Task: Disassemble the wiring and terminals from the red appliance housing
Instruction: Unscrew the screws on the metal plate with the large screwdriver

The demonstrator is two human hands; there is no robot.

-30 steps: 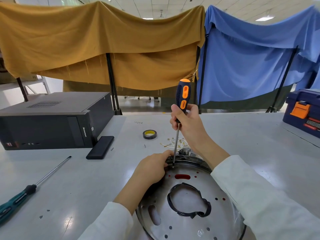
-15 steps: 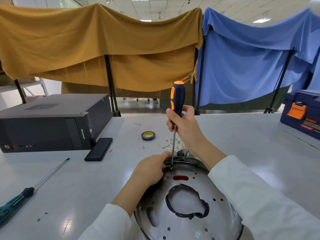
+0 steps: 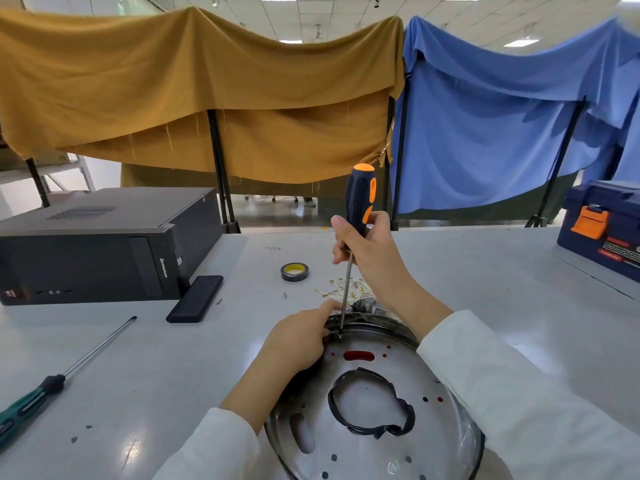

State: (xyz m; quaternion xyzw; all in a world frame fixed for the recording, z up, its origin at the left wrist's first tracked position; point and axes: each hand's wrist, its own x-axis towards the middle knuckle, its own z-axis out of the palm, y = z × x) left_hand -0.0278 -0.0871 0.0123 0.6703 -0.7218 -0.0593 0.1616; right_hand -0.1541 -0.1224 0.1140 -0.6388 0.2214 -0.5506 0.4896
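The appliance housing [image 3: 374, 410] lies at the near edge of the surface [image 3: 485, 289], underside up. A round metal plate with holes faces the camera; red shows through a slot and several small holes. A black tape-like ring sits at the plate's middle.

The right hand [image 3: 367, 251] grips the black-and-orange screwdriver [image 3: 358, 206] low on the handle, fingers and thumb curled round it. The tool's long axis stands close to upright, handle far and high, shaft running down toward the near side. Its tip meets the plate's far rim at a small fastener [image 3: 340, 336]; whether the tip is fully seated cannot be told.

The left hand [image 3: 298, 341] rests on the plate's far-left edge, fingers curled over the rim, one fingertip reaching just beside the shaft near the tip. It appears to steady the housing. It is the hand nearer to the fastener.

Judgement: the step in hand is loosening a rim screw. The move turns on keeping the shaft in line with the screw, straight below the right grip, while the left hand stops the plate from turning.

Loose wires with terminals [image 3: 346, 289] lie just beyond the housing. A roll of tape [image 3: 294, 271] sits farther off. A green-handled screwdriver [image 3: 62, 379] lies at left, well apart.
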